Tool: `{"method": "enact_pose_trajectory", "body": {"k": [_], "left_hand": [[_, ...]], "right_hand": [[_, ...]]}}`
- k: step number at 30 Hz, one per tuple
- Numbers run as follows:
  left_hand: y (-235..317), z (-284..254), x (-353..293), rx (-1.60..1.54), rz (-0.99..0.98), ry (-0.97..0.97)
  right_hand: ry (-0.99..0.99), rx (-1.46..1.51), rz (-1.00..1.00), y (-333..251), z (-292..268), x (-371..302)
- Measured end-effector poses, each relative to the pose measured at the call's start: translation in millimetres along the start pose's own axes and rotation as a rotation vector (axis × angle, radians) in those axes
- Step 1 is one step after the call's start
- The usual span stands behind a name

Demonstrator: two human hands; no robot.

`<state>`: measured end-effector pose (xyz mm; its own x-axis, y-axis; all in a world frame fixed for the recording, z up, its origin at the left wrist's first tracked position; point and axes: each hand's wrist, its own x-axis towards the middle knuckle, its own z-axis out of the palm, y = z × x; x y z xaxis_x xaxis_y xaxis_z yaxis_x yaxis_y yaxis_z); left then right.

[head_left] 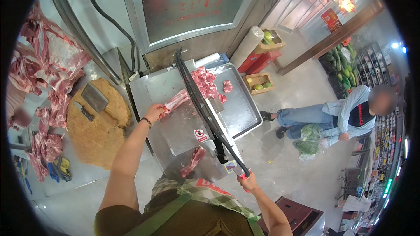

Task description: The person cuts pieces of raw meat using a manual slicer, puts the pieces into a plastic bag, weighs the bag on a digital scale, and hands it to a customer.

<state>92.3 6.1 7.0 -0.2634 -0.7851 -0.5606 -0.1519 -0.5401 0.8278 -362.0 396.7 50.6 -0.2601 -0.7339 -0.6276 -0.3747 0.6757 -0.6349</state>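
Observation:
My left hand [154,112], wearing a beaded bracelet, is closed on one end of a long strip of meaty ribs [177,99]. The strip lies on a metal cutting table [175,131], its far end under a long black lever blade [196,94]. My right hand [248,182] is wrapped round the red grip at the near end of that lever. Chopped rib pieces [204,82] are heaped beyond the blade, partly on a steel tray [249,116]. Another meaty bone [193,161] rests at the table's near edge, close to my apron.
On the left, a round wooden chopping block [94,142] carries a cleaver [94,98] and a small knife [84,111]. Large raw meat cuts [52,57] lie beyond it. To the right, a person [345,113] stands with a bag of greens [307,142]. Fruit boxes [259,83] sit behind the tray.

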Motion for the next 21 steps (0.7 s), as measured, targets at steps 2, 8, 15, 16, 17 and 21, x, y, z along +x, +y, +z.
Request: {"method": "enact_pose_trajectory", "body": {"k": [2,8,15,16,17,21], "left_hand": [[-2.1,-7.0,10.7,-0.011,0.008,-0.060],[2.8,2.0,40.3,0.022,-0.070,-0.060],[11.8,10.6,84.8,-0.267,-0.027,-0.222],[13.7,9.3,92.7,-0.252,-0.036,-0.206],[14.5,6.7,102.1,-0.241,-0.043,-0.188],[21.7,10.3,131.8,-0.120,-0.138,-0.033]], "right_hand": [[-0.010,0.010,0.011,-34.4,-10.2,-15.0],[-0.051,0.048,0.085,-150.5,-44.4,-68.3],[-0.058,-0.003,0.178,-266.9,-78.6,-108.9],[-0.059,-0.014,0.193,-285.8,-82.6,-112.4],[-0.086,-0.039,0.189,-304.5,-86.7,-114.4],[-0.102,-0.063,0.150,-357.8,-100.1,-123.0]]}}
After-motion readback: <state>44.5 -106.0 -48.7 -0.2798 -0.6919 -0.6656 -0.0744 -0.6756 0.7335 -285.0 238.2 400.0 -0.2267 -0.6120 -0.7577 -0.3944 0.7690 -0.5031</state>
